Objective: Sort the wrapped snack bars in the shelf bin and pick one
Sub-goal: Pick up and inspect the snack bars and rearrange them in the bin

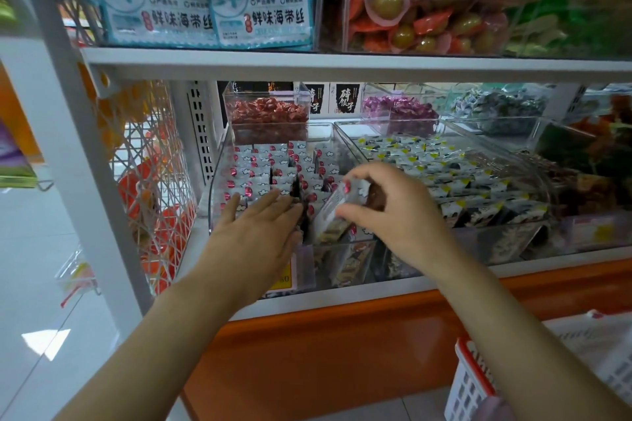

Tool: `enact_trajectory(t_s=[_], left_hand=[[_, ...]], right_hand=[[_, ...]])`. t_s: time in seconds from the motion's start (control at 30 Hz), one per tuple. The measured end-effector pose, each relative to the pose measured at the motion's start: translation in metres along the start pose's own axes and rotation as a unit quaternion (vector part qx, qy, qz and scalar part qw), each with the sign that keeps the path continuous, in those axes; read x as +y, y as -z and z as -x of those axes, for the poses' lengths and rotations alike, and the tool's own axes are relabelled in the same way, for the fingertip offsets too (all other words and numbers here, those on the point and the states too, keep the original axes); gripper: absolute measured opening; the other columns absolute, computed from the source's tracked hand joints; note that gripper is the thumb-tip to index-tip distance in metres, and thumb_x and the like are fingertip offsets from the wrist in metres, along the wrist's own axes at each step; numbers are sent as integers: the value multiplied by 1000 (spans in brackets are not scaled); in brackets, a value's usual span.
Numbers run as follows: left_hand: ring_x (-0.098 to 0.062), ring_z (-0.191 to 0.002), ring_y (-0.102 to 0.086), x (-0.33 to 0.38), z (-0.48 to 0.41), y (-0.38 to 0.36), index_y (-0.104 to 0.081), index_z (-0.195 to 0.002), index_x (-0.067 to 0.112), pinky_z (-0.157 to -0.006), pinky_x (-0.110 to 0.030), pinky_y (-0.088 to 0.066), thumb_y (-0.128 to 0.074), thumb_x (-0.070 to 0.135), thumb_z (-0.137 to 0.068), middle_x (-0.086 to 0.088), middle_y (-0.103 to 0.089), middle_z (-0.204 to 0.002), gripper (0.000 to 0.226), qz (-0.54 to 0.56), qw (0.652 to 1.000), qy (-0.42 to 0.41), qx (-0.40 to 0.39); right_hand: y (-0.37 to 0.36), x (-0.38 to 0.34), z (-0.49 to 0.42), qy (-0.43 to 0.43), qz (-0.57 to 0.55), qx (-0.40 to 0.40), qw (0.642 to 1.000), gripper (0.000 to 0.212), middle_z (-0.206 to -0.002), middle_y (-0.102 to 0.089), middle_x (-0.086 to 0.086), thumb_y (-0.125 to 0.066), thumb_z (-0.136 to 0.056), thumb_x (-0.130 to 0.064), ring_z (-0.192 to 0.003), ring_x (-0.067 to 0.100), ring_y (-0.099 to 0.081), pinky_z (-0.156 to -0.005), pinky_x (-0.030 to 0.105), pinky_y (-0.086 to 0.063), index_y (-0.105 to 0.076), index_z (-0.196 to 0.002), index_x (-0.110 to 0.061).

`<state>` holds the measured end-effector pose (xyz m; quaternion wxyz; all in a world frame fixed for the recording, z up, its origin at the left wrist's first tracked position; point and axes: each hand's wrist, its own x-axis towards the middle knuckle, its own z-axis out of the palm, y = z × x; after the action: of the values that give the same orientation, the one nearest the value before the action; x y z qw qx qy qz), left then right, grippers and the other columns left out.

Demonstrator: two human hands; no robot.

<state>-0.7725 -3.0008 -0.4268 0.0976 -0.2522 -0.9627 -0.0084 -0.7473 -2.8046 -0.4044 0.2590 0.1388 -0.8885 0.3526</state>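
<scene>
Bars in white wrappers with red marks stand in rows in the clear bin. Left hand lies flat on them, fingers straight and close together. Right hand pinches one bar just above the bin's front. Neighbour bin holds yellow-marked packets; a box behind holds red sweets.
</scene>
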Motion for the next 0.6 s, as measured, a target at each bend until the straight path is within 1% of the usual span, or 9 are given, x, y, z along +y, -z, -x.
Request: enact_trajectory(t_s=[0.07,0.1,0.17,0.23,0.27,0.33,0.4,0.53,0.6], left_hand=[[-6,-144,3,-2,0,2,-12,-148,32,-115,-45,3,-14,41,-99,13,-9,-157,50,-2,1000,5,12],[-6,-144,2,-3,-1,2,-13,-147,32,-115,-45,2,-14,41,-99,13,-10,-156,49,1,1000,8,14],[-6,-144,1,-3,0,3,-14,-147,32,-116,-46,0,-15,41,-99,13,-12,-156,49,11,1000,9,13],[-6,-144,0,-2,0,4,-15,-147,32,-116,-45,0,-17,40,-99,13,-13,-156,49,27,1000,9,11],[-6,-144,0,-2,1,4,-15,-147,31,-117,-44,0,-18,39,-100,13,-14,-156,49,38,999,8,11],[-5,-143,-2,-2,1,6,-17,-147,30,-117,-43,-1,-20,37,-100,12,-16,-155,48,60,998,7,16],[-6,-143,-4,-3,0,7,-19,-147,29,-117,-41,-2,-23,36,-100,11,-19,-155,48,80,996,7,25],[-8,-143,-10,-5,-2,8,-24,-146,26,-117,-39,-7,-28,32,-100,9,-24,-154,46,95,995,5,39],[-9,-142,-12,-5,-2,9,-26,-145,26,-117,-39,-9,-30,30,-99,8,-25,-153,46,102,994,6,45]], right_hand=[[-12,-4,-2,39,73,-20,996,37,-94,-46,-18,-72,-77,-34,-86,2,-46,-71,8,-31,-61,-108,-19],[-18,-7,-2,56,109,-27,992,39,-96,-46,-16,-72,-76,-37,-92,4,-45,-75,11,-29,-61,-109,-19],[-29,-9,-3,80,190,-50,977,42,-105,-55,-11,-68,-78,-46,-105,12,-44,-82,25,-27,-61,-112,-22],[-34,-8,-1,98,253,-88,959,39,-112,-61,-10,-58,-85,-50,-112,15,-39,-85,32,-21,-61,-115,-26],[-34,-7,0,107,259,-100,955,35,-111,-62,-10,-53,-89,-48,-112,14,-37,-84,33,-20,-62,-115,-27],[-31,-5,2,100,227,-101,963,27,-104,-59,-8,-49,-93,-36,-108,12,-34,-81,31,-18,-61,-116,-28],[-26,-5,-1,77,182,-94,976,29,-103,-56,-8,-46,-93,-25,-105,11,-36,-80,28,-19,-57,-120,-29],[-24,-2,-14,58,153,-98,982,28,-99,-66,-9,-42,-93,-14,-103,10,-43,-93,35,-30,-58,-113,-25],[-24,-1,-20,59,138,-74,986,26,-92,-65,-9,-44,-91,-11,-98,10,-46,-90,35,-34,-61,-109,-22]])
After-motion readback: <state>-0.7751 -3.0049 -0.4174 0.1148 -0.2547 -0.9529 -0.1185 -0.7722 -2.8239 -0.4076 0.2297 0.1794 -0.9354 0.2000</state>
